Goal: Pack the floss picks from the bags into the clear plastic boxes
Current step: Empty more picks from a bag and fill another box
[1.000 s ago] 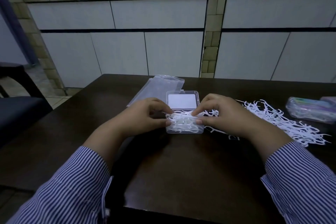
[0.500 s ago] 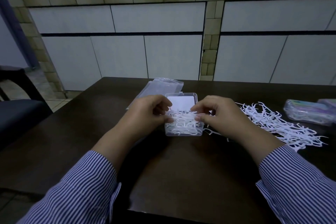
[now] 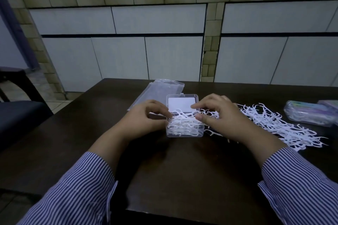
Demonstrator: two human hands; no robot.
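Clear box (image 3: 184, 133) steadied by left hand (image 3: 146, 117); floss picks (image 3: 182, 122) pinched and tucked down by right hand (image 3: 219, 115) (lid wouldn't close otherwise, probably).

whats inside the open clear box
White floss picks fill the box, some poking above its rim. Both hands cover its sides, and the bottom is hidden.

Both arms wear long shirt sleeves in a fine stripe of dark blue and white. The left sleeve (image 3: 76, 188) ends in a buttoned-looking cuff with a paler edge that flares open a little at the wrist. The right sleeve (image 3: 300, 184) has the same stripes and a similar cuff. The left hand (image 3: 144, 118) and right hand (image 3: 223, 115) are bare, with no rings or watch showing.
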